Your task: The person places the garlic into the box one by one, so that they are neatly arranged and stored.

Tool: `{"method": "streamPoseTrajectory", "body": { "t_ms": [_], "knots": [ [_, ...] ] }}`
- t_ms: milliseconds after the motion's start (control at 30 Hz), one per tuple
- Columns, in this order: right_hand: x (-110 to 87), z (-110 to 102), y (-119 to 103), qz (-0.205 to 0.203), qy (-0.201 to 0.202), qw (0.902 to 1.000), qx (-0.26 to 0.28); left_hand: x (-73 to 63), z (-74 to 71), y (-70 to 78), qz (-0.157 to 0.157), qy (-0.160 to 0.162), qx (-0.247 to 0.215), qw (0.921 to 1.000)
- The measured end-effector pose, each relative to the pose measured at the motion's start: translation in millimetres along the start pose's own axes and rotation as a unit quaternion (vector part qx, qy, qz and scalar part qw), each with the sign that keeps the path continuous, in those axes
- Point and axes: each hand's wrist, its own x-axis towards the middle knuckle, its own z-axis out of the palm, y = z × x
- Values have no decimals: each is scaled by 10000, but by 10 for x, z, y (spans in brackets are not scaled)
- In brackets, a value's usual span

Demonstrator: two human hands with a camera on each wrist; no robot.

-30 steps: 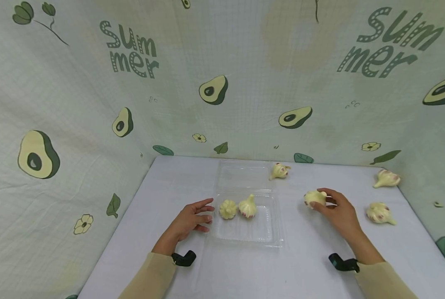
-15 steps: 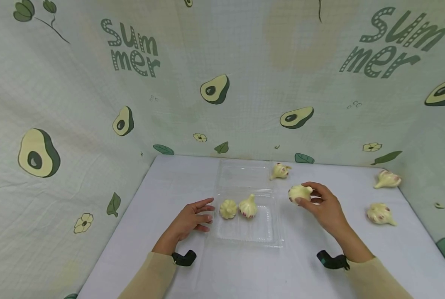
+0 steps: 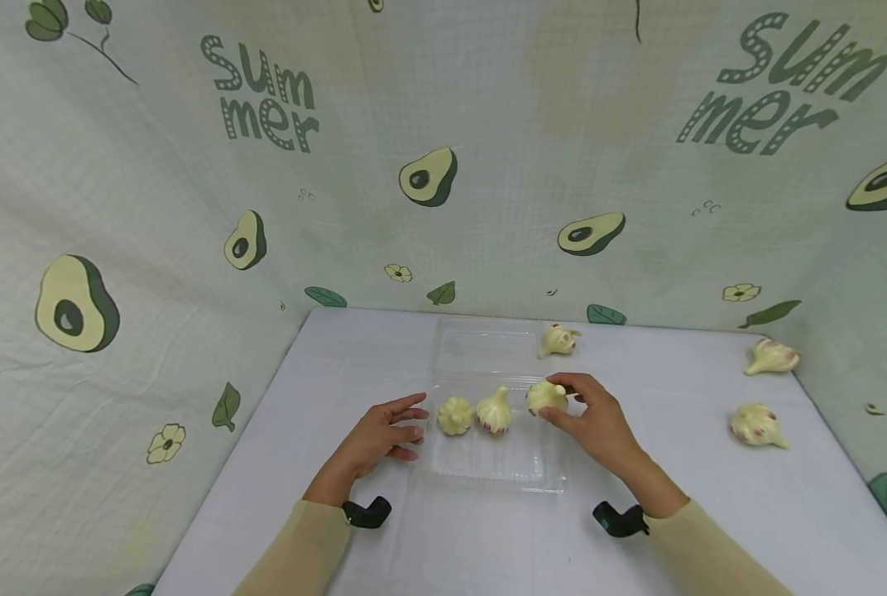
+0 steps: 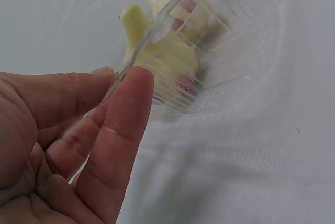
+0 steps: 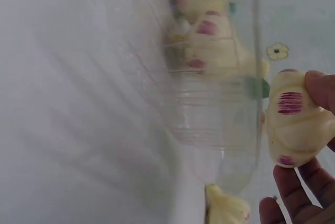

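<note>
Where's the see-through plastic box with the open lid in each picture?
Head: clear plastic rectangular box, just below the middle.
Left wrist: the box is up top, slightly right.
Right wrist: the box is mid-picture, reaching upward.
Shared landmark: two pale yellow garlic bulbs inside.

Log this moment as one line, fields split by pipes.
left grip: pinches clear container | right grip: holds garlic bulb near container's right side | inside: two bulbs | outside: three bulbs

Diffuse light, slight wrist-view blur.
</note>
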Motion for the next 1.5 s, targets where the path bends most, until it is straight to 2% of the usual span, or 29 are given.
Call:
{"method": "streamPoseTrajectory", "body": {
  "t_ms": [167, 367, 667, 1033, 1300, 1500],
  "knots": [
    [-4, 150, -2, -216, -5, 9997, -81, -5, 5, 8, 5, 4, 10, 10000],
    [11, 235, -20, -411, 32, 9987, -309, -3, 12, 19, 4, 7, 15, 10000],
    [12, 294, -4, -506, 189, 9972, -524, -1, 18, 37, -27, 54, 59, 10000],
    [4, 349, 25, -945, 509, 9929, -512, -3, 15, 37, -67, 24, 5, 10000],
    [10, 395, 83, -1089, 518, 9916, -470, -1, 14, 28, -70, 0, -59, 10000],
    [22, 448, 133, -1240, 503, 9887, -670, 10, 18, 23, -89, 7, -62, 9999]
  ]
}}
